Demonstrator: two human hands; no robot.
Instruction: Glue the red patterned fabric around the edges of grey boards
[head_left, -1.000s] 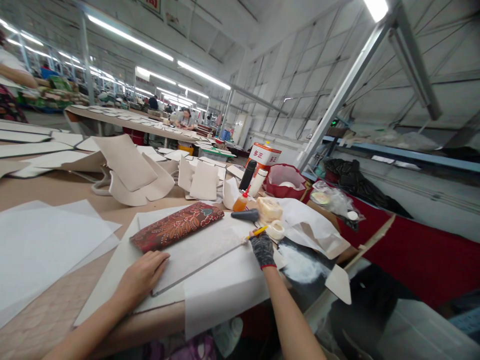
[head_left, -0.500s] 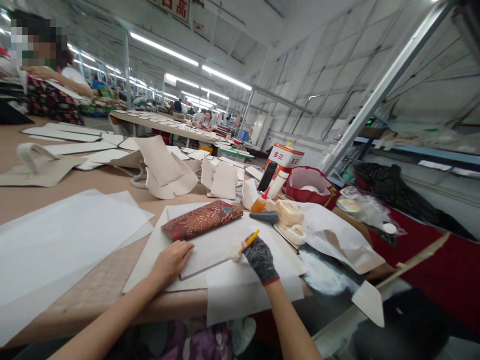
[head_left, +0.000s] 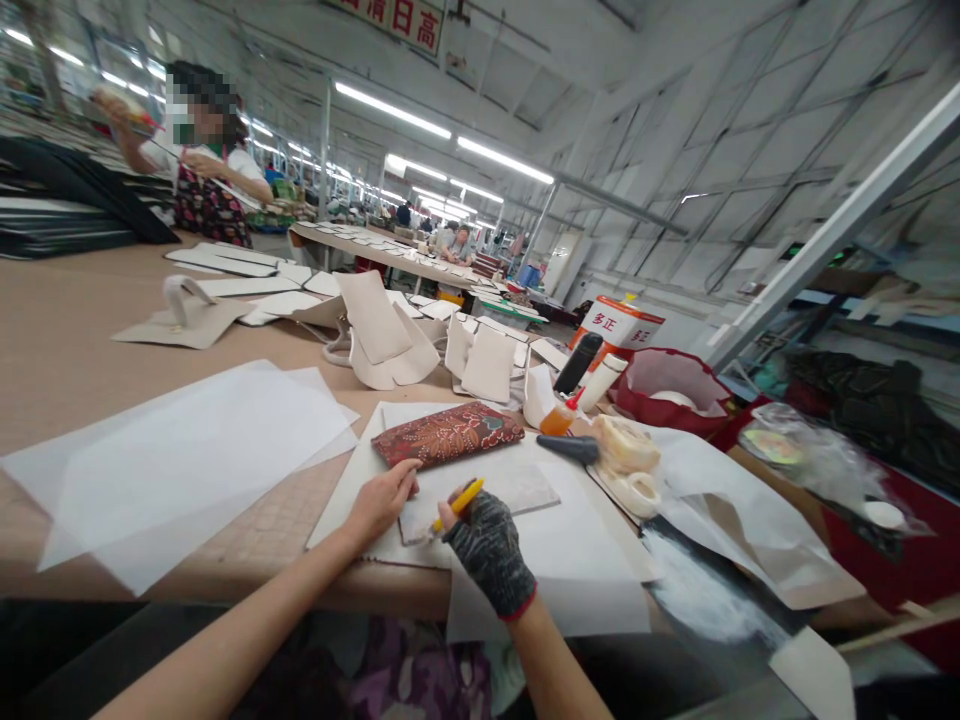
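Left hand, bare, lies flat with fingers spread on the near-left corner of a grey board piece, pinning it down; nothing gripped. Right hand, in a dark knit glove, is clenched around a yellow-handled tool, tip touching the board's near edge. The board lies on white paper at the near table edge. Red floral pouch lies just behind the board. Orange glue bottle and black-handled tool sit beyond, to the right.
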